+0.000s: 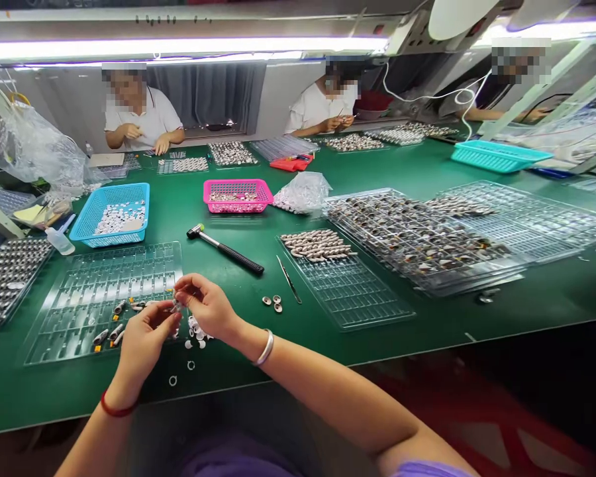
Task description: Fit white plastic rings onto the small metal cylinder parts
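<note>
My left hand (146, 338) and my right hand (206, 305) meet above the near edge of the green table (377, 172). Both pinch a small metal part (176, 306) between their fingertips. Small white rings (195, 331) lie on the mat just below my hands. To the left lies a clear compartment tray (79, 298) with a few small metal pieces (112, 328) in its near rows. Three small round parts (273, 303) lie to the right of my hands.
A black-handled hammer (226, 250) and thin tweezers (289, 279) lie ahead. A blue basket (113, 213), a pink basket (237, 195), a teal basket (496, 156) and clear trays of metal parts (412, 235) stand around. Three other people sit at the far side.
</note>
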Available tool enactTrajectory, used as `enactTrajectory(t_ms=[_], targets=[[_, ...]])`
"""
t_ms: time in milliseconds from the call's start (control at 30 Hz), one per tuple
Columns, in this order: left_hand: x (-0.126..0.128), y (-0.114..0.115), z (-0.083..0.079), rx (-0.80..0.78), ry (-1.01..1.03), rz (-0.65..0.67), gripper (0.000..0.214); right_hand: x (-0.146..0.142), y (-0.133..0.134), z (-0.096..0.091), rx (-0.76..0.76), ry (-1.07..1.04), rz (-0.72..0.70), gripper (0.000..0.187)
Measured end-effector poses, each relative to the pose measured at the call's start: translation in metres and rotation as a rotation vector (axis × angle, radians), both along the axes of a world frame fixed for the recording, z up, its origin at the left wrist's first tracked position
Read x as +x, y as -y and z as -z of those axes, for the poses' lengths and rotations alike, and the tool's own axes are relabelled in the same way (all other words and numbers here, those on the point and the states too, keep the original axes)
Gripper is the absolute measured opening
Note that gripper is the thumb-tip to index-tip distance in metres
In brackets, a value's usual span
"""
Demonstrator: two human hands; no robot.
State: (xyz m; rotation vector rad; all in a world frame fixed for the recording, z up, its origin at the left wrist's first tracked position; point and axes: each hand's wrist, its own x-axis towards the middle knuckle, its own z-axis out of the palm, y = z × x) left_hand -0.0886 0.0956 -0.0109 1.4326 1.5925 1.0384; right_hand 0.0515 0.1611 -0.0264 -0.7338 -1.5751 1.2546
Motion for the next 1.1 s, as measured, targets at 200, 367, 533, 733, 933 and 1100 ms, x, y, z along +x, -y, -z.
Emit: enactTrajectory(t_ms=[200,367,533,733,933,1100], targets=[[-0.005,-0.002,-0.012,0.063,-0.141,-0.107,0.046,0.018,0.007,-0.010,-0.063,-0.104,0.015,0.017],[0.021,0.033,-0.021,-0.099,0.208,0.043,0.047,0.043,0.051,-0.017,0.099,-0.103,0.072,0.009],[0.042,0.067,-0.010,-0.265,0.550,0.038,0.033,0.066,0.095,-0.008,0.347,-0.038,0.073,0.023],[0.048,0.086,0.002,0.019,0.243,0.038,0.009,0.075,0.120,0.003,0.349,0.012,0.113,0.025],[0.047,0.094,0.004,0.253,0.034,0.064,0.010,0.074,0.124,0.002,0.341,0.097,0.144,0.028],[0.045,0.103,0.007,0.377,-0.139,0.053,0.013,0.071,0.126,0.003,0.409,0.167,0.199,0.023]])
